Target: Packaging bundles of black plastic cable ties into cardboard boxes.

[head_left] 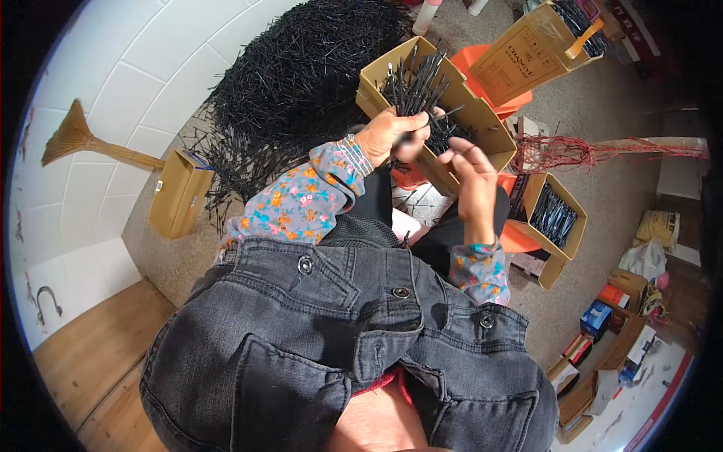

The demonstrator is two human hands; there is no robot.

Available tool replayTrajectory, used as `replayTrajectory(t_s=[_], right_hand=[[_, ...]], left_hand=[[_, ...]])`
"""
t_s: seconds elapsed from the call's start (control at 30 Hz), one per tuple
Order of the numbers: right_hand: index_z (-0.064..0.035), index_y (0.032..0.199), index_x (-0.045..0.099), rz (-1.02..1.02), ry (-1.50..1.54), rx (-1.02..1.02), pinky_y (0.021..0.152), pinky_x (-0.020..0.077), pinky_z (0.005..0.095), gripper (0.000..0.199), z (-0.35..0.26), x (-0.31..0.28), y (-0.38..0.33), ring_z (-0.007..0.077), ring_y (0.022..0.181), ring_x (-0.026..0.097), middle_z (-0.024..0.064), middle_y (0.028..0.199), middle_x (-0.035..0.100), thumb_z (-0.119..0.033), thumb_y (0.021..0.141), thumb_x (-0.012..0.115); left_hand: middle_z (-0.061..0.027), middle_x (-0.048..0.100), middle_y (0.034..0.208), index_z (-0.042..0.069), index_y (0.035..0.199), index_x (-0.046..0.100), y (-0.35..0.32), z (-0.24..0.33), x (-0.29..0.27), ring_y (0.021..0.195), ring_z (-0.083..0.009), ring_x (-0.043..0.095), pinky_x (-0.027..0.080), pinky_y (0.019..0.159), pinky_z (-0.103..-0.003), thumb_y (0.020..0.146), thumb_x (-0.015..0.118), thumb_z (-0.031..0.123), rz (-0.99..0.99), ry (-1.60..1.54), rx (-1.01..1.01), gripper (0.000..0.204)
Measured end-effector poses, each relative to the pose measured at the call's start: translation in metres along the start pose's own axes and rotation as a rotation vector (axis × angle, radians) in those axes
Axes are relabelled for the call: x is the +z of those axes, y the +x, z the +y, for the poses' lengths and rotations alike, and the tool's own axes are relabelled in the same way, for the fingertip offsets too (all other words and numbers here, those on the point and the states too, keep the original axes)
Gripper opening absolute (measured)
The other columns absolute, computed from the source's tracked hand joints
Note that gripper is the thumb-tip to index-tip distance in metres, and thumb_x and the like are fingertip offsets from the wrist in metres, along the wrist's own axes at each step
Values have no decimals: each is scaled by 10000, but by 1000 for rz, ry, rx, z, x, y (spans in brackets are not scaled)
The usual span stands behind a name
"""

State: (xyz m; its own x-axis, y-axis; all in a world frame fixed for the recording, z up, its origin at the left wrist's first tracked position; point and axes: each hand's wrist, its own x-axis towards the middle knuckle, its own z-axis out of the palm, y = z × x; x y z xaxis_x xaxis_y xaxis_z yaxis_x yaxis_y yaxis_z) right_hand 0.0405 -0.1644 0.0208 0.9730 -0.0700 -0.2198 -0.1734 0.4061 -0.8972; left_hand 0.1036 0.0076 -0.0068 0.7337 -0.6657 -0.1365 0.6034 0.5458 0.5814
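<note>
My left hand (395,134) is closed round a bundle of thin black sticks (410,96), which fan up and away from the fist. It is over the near side of a long open cardboard box (482,124). More loose black sticks (444,134) lie inside that box. My right hand (474,179) is just to the right, by the box's near edge. Its fingers are bent but apart and slightly blurred, and I see nothing held in them.
A large heap of black sticks (301,75) spreads over the floor at the far left. Boxes of sticks (520,64) (557,215) stand at right beside orange stools (471,56) and red strands on a pole (557,153). A broom (113,147) and a small carton (177,196) are left.
</note>
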Motion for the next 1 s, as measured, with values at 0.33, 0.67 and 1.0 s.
replayTrajectory(t_s=[0.33,0.67,1.0], right_hand=[[-22,929,552,1,-379,-114,469,339,198,149,-2,-24,21,64,525,426,-13,628,457,-122,836,491],[-14,871,562,-212,138,110,380,239,195,252,-44,-3,69,50,425,305,-56,554,326,-259,897,509],[-30,824,537,-76,117,-5,419,306,213,299,-62,3,78,88,500,396,-16,570,397,-319,894,516]], left_hand=[[0,453,653,16,1175,479,-6,5,7,440,-63,384,305,379,-185,907,495,187,-136,-46,-76,319],[-1,426,639,20,1201,455,-9,3,13,436,-53,383,296,381,-178,904,497,200,-298,-41,-228,350],[-1,430,639,-2,1184,471,-8,3,10,444,-49,380,299,386,-173,898,508,200,-264,5,-244,352]])
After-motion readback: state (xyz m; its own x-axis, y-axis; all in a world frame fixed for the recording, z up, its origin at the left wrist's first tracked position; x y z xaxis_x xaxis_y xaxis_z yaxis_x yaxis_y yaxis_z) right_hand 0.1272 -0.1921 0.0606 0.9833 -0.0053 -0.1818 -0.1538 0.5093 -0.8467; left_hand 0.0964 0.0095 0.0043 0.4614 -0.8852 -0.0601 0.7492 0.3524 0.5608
